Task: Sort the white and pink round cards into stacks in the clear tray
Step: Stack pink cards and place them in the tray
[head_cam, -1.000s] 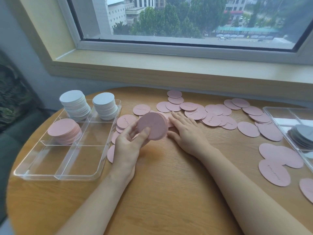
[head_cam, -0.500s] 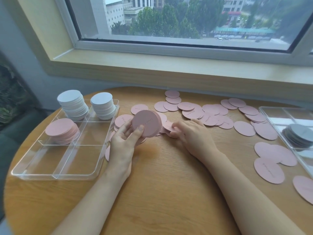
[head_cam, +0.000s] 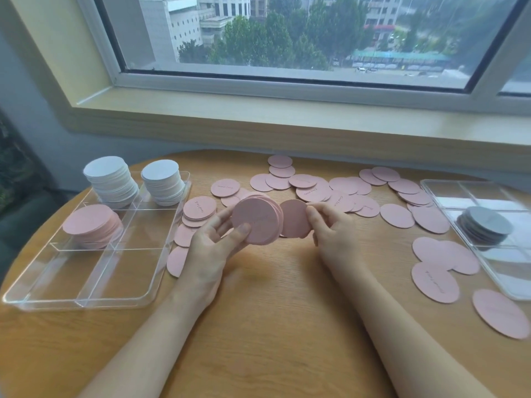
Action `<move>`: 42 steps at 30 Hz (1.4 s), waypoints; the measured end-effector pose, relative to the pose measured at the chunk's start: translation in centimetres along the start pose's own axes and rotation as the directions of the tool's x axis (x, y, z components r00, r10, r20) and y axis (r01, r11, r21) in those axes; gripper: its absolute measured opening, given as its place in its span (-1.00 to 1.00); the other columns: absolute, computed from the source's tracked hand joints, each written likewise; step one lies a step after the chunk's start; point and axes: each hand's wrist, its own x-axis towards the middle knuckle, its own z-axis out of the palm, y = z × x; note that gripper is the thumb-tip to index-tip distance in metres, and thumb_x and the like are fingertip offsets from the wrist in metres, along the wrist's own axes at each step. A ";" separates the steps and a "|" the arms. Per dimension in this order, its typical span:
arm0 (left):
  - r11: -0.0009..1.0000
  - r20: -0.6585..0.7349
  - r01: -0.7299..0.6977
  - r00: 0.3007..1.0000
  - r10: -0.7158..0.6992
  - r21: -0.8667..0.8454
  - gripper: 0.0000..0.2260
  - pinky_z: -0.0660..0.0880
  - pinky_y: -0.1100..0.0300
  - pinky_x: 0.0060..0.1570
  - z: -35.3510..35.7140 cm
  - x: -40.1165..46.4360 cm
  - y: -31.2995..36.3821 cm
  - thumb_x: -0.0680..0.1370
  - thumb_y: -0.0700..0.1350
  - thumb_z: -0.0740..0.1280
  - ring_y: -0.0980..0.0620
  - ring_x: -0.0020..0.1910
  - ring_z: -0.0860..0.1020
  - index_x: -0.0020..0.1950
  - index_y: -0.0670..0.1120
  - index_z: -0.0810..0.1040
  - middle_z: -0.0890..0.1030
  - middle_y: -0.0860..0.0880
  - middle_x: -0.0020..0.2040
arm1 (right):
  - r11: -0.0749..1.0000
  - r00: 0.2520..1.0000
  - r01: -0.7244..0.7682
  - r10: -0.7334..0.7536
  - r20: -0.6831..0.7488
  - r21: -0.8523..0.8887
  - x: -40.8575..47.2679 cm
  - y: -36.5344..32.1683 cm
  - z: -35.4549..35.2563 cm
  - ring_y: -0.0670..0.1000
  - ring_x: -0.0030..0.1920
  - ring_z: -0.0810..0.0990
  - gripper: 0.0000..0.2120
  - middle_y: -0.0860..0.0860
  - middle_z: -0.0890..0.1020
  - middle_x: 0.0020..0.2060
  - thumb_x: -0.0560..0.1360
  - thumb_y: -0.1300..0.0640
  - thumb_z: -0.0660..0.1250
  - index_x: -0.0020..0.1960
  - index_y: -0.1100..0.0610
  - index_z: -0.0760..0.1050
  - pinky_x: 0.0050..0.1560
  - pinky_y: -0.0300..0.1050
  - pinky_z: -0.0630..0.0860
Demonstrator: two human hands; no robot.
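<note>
My left hand (head_cam: 214, 248) grips a small stack of pink round cards (head_cam: 257, 221) above the table's middle. My right hand (head_cam: 330, 231) pinches a single pink card (head_cam: 294, 218) by its right edge, right beside that stack. The clear tray (head_cam: 86, 294) at the left holds two white stacks (head_cam: 110, 178) (head_cam: 162, 180) in its far compartments and a pink stack (head_cam: 92, 225) in a middle-left compartment. Several loose pink cards (head_cam: 313, 191) lie scattered across the far and right side of the table.
A second clear tray (head_cam: 448, 188) at the right edge holds a grey card stack (head_cam: 484, 225). More pink cards (head_cam: 435, 281) lie in front of it. The round wooden table (head_cam: 273, 326) stands under a window sill.
My right hand has lifted a pink card off the table and brought it up next to the stack. My left hand has raised the stack slightly toward the middle.
</note>
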 end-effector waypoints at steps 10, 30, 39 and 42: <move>1.000 -0.011 0.000 1.000 0.000 0.004 -0.57 0.62 0.19 0.06 0.5 -0.3 0.0 0.47 -0.11 0.45 0.00 0.18 0.67 0.34 -0.14 0.56 0.71 -0.08 0.18 | 0.934 0.965 -0.125 0.036 0.260 0.335 -0.9 -0.7 1.0 0.11 -0.19 0.65 -0.81 0.18 0.70 -0.18 0.65 0.23 0.25 0.18 0.17 0.61 -0.19 0.07 0.52; 0.999 -0.028 0.020 0.999 -0.021 -0.030 -0.59 0.62 0.20 0.07 0.3 -0.3 0.2 0.52 -0.15 0.43 -0.04 0.21 0.66 0.38 -0.13 0.54 0.71 -0.08 0.19 | 0.609 0.918 0.386 -0.178 0.355 -0.693 0.8 2.2 0.5 -0.07 0.30 0.49 -0.66 -0.18 0.58 0.25 0.51 -0.13 0.40 0.23 -0.04 0.60 0.42 -0.03 0.19; 0.999 0.008 0.024 1.000 -0.024 -0.023 -0.58 0.61 0.20 0.07 0.2 -0.3 0.2 0.52 -0.13 0.42 -0.04 0.23 0.65 0.38 -0.10 0.54 0.70 -0.09 0.21 | 0.628 0.914 0.387 -0.359 0.190 -0.675 0.5 1.3 0.1 -0.01 -0.14 0.62 -0.83 -0.13 0.68 -0.22 0.56 -0.09 0.35 0.03 -0.05 0.65 0.02 -0.08 0.41; 1.000 0.026 0.019 0.999 -0.018 -0.011 -0.58 0.61 0.19 0.08 0.2 -0.3 0.2 0.52 -0.12 0.41 -0.04 0.23 0.65 0.39 -0.09 0.53 0.70 -0.09 0.21 | 0.688 0.933 0.304 -0.356 0.057 -0.659 0.4 1.0 -0.1 0.10 -0.26 0.62 -0.76 -0.05 0.67 -0.29 0.60 -0.10 0.24 0.01 -0.01 0.63 -0.22 -0.06 0.48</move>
